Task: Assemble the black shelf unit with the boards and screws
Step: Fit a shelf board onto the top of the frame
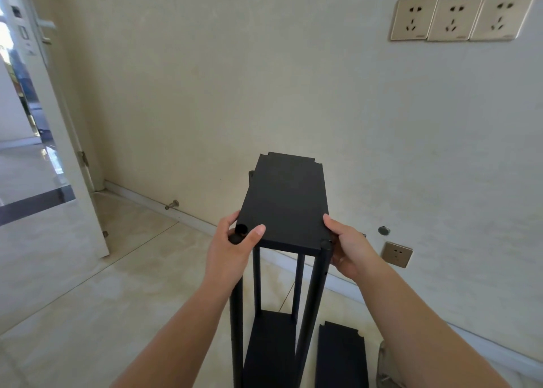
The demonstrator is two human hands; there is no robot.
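The left hand (235,248) pinches the top board (283,202) at its near left corner and the right hand (348,248) grips the near right corner, seating it on four posts above a fitted lower board (269,349), while a spare board (342,355) waits on the floor (88,285).

Both bare forearms reach forward, left hand (235,248) and right hand (349,249) with fingers curled, thumbs uppermost.
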